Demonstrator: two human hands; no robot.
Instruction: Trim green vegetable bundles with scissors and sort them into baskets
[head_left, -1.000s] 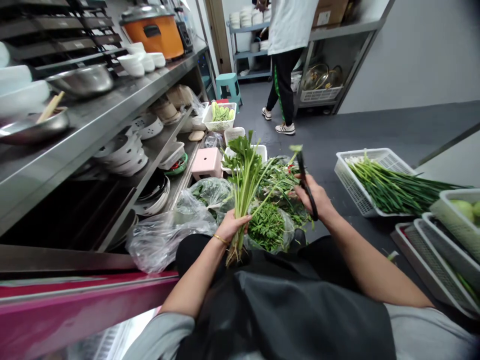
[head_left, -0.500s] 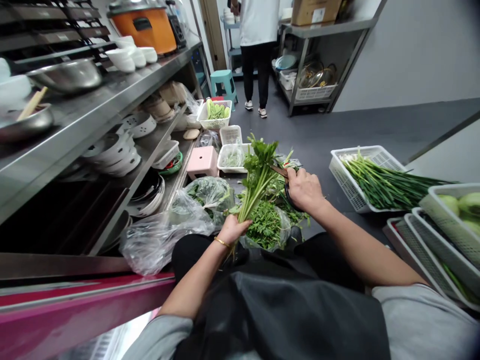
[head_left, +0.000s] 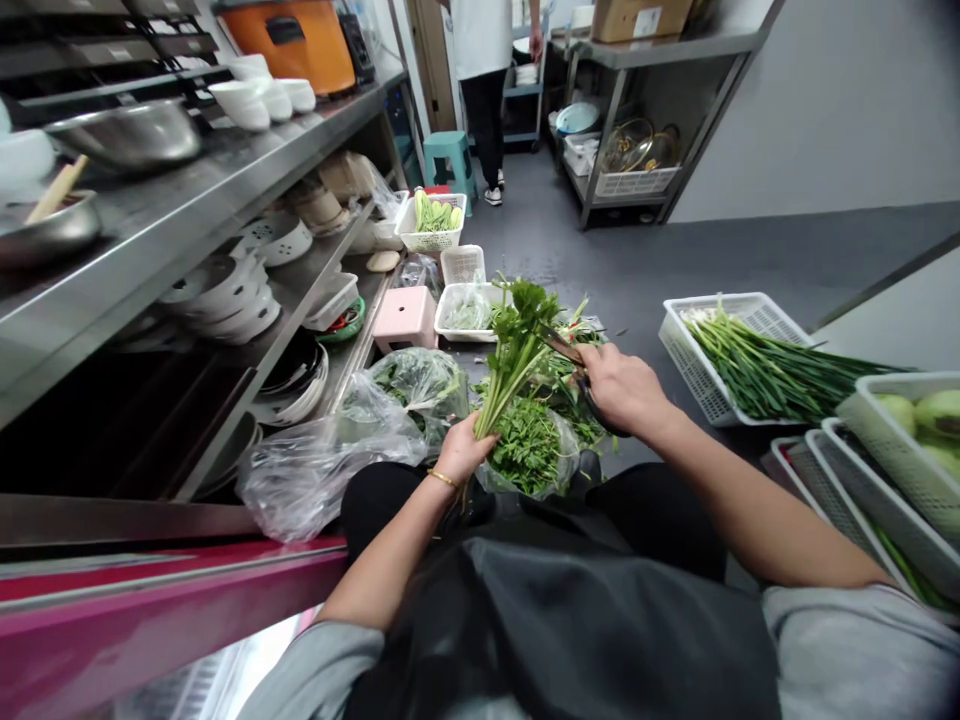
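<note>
My left hand (head_left: 463, 450), with a gold bracelet at the wrist, is closed round the lower stems of a leafy green bunch (head_left: 512, 365) that leans up and to the right. Scissors (head_left: 564, 347) are in my right hand (head_left: 621, 385), their blades against the leafy upper part of the bunch. Below lies a plastic bag of cut greens (head_left: 527, 447), with more loose greens behind it. A clear bag of greens (head_left: 420, 385) is to the left.
A pink stool (head_left: 405, 318) and white baskets stand ahead. On the right are a basket of green onions (head_left: 750, 360) and stacked crates (head_left: 911, 425). A steel shelf (head_left: 187, 215) with bowls runs along the left. A person (head_left: 487, 90) stands at the far end.
My right hand with the scissors has shifted slightly right and down. The person at the back has moved left and farther off.
</note>
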